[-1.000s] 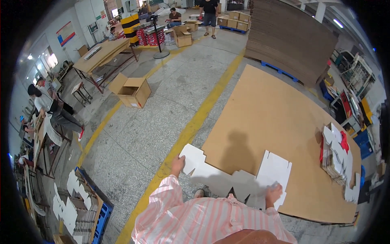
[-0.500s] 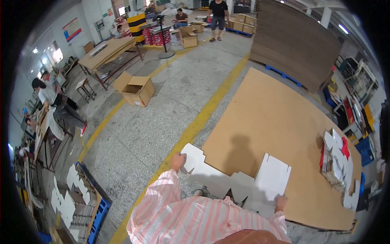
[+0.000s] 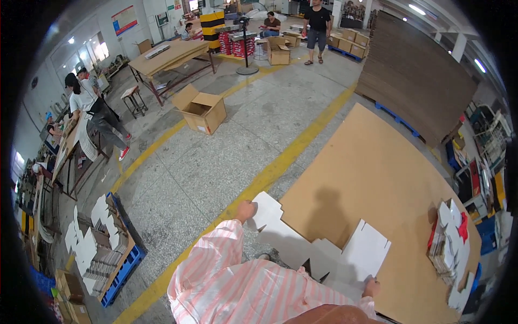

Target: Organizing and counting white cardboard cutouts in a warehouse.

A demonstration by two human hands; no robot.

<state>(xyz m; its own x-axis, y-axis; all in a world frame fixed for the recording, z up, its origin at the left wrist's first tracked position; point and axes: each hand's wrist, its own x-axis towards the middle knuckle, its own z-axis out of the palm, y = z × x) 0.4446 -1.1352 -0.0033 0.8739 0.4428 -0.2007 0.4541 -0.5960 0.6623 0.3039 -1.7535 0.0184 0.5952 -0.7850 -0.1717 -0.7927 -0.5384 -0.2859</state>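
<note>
the left hand (image 3: 245, 210) grips one end flap of a single flat white die-cut cardboard box blank (image 3: 324, 252), and the right hand (image 3: 371, 287) pinches the opposite end near its lower corner; both hands are closed on the sheet, arms in pink-and-white striped sleeves (image 3: 237, 281). the blank is spread out flat in front of the person, low over the near edge of one large brown cardboard sheet (image 3: 377, 173) that lies on the floor, its left end reaching out over the grey concrete.

on the far right of the brown sheet sits one stack of white and red flat blanks (image 3: 450, 245), well apart from the right hand. left of the person, one blue plastic pallet (image 3: 121, 264) carries several piles of white blanks; how many piles cannot be told.

one yellow painted floor line (image 3: 253, 186) runs diagonally just beside the left hand, and a second one lies further left. one open brown cardboard carton (image 3: 200, 109) stands alone on the concrete beyond it, with wide bare floor between. one tall stack of brown corrugated sheets (image 3: 415, 75) rests on blue pallets at the far right. one long wooden work table (image 3: 167, 54) stands at the back left, and a rectangular blue-and-red wall poster (image 3: 124, 19) hangs above it. several people work at the left edge and far back.
</note>
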